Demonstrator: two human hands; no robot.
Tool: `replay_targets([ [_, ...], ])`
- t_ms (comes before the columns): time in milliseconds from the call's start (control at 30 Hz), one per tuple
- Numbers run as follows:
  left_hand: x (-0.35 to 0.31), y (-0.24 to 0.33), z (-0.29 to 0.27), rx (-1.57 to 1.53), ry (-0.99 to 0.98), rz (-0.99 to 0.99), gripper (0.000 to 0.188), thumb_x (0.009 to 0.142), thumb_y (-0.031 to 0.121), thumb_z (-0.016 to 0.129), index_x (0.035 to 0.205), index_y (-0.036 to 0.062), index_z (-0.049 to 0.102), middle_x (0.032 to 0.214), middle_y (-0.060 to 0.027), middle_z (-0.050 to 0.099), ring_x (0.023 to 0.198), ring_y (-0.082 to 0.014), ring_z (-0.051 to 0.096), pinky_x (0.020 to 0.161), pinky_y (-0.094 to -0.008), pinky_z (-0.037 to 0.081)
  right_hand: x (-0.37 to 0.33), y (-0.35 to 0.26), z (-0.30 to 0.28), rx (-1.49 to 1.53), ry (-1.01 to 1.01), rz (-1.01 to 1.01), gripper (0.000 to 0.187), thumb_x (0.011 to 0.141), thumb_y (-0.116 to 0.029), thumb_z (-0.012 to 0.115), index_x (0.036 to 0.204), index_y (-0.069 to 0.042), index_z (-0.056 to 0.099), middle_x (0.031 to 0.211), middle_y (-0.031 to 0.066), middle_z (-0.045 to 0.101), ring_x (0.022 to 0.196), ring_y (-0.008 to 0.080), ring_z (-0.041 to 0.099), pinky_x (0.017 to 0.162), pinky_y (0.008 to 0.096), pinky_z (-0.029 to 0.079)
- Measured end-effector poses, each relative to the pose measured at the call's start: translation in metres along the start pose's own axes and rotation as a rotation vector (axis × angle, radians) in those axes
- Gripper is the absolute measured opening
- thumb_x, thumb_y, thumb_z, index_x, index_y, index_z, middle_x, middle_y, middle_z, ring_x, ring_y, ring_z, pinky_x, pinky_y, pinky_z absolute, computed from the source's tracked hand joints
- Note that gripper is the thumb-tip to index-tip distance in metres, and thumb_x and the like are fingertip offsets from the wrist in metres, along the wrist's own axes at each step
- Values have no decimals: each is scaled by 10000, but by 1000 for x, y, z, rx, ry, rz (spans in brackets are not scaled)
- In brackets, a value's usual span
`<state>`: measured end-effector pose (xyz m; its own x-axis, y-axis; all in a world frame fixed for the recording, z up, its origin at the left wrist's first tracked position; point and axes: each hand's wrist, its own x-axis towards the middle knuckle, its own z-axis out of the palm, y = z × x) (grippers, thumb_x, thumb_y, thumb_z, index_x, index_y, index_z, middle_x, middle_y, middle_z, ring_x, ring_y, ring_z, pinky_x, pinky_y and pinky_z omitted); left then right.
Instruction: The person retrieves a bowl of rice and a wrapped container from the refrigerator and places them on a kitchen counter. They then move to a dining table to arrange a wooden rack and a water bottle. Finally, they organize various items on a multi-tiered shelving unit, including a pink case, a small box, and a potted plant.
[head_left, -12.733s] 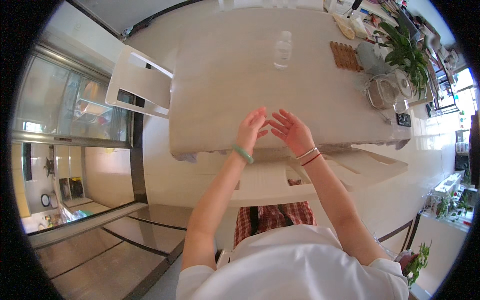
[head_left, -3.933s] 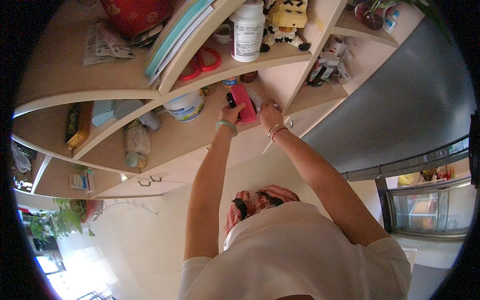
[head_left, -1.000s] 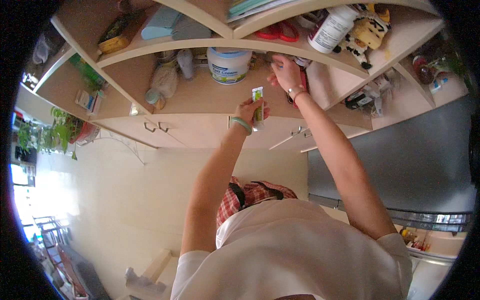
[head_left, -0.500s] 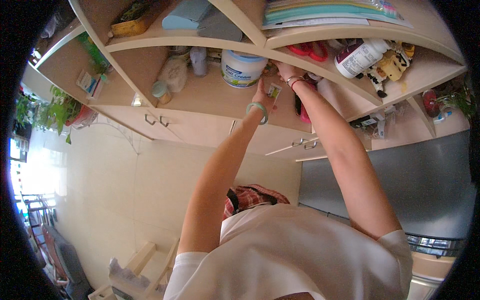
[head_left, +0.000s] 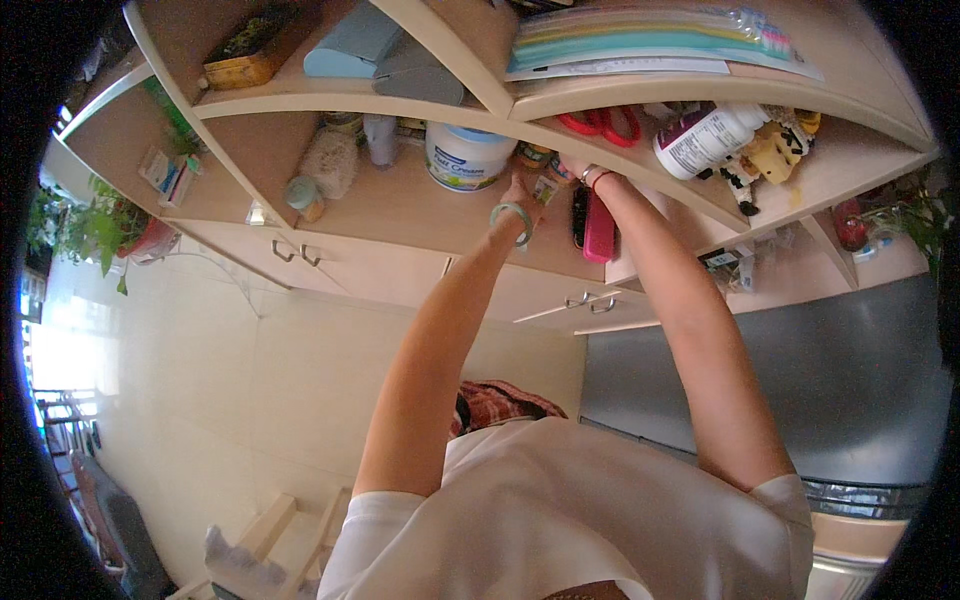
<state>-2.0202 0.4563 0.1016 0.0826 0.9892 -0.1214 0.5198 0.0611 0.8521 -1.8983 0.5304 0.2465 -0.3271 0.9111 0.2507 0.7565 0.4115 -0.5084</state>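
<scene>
Left hand [head_left: 519,193], mine, with green bangle [head_left: 530,229]: fingers closed on a small slim tube [head_left: 545,189], over the lower shelf [head_left: 395,208], just right of the white tub [head_left: 466,160] with blue lid. Right hand [head_left: 576,166], mine: beside a small jar [head_left: 559,169], fingers mostly hidden; I cannot tell whether they grasp it. Pink case [head_left: 599,232]: on that shelf, near my right wrist. Red scissor handles [head_left: 626,127]: compartment above. White bottle [head_left: 705,145]: same compartment, tilted.
</scene>
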Motion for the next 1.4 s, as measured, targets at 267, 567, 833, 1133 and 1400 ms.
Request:
replay_targets([
  [267, -59, 96, -25, -222, 57, -103, 857, 825, 187, 663, 1496, 135, 132, 1383, -175, 489, 1208, -325, 524, 960, -387, 465, -21, 12, -13, -503, 474, -458, 264, 913, -333, 529, 945, -104, 656, 805, 131, 684, 711, 346, 643, 612, 448, 504],
  [567, -97, 61, -26, -1200, -146, 33, 305, 871, 77, 668, 1140, -17, 560, 1009, -128, 669, 856, -258, 677, 724, -382, 591, -110, -61, -47, -54, 132, -94, 357, 843, -387, 693, 965, -52, 702, 722, 105, 678, 592, 234, 652, 541, 369, 507],
  [833, -157, 83, -52, -1249, -259, -124, 310, 945, 162, 605, 1160, -59, 574, 1034, -155, 678, 851, -259, 695, 742, -366, 589, -125, -70, -59, 443, -281, 291, 322, 839, -347, 714, 847, -25, 706, 565, 9, 596, 453, 78, 540, 432, 231, 425],
  [1133, -223, 76, -66, -1103, -53, -154, 400, 969, 315, 561, 1228, 9, 564, 1013, -119, 693, 805, -219, 702, 681, -329, 592, -145, -107, -37, 685, -378, 300, 288, 856, -300, 701, 765, -29, 663, 553, 17, 590, 450, 90, 551, 418, 231, 425],
  [1400, -266, 47, -138, -1027, 205, -137, 379, 966, 377, 550, 1195, 78, 578, 987, -91, 697, 737, -163, 690, 590, -276, 580, -136, -189, -3, 970, -455, 279, 269, 893, -271, 673, 951, -10, 638, 748, 57, 659, 561, 110, 631, 492, 242, 539],
])
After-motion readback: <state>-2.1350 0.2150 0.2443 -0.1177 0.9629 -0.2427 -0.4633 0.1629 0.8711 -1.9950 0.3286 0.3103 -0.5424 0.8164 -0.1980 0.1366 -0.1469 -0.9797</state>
